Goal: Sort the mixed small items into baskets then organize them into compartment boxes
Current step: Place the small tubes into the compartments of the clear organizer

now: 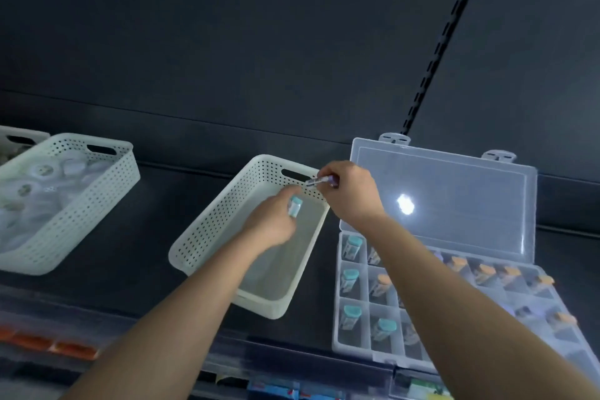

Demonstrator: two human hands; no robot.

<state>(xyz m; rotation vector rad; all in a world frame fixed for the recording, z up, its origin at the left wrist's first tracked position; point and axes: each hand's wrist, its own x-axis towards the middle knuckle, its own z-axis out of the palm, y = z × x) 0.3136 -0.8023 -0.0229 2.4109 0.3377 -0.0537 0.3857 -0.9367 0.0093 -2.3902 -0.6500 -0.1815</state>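
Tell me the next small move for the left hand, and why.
Probably carry the teal-capped vial that the left hand grips rightward to the open compartment box and set it by the stored teal-capped vials along its left side. The vial is already in hand over the basket, and the box groups vials by cap colour.

- No text, number or brand was legible anywhere in the head view.
- Purple-capped tube (319, 181), pinched by the right hand (349, 196): white label with dark print, too blurred to read.
- Teal-capped vial (294, 206), held in the left hand (272, 224): pale body, any marking too small to tell.
- Stored vials (350, 279) in the compartment box (368, 302): pale labels, unreadable.
- Coloured packages (276, 392) at the lower edge: blurred, no letters made out.
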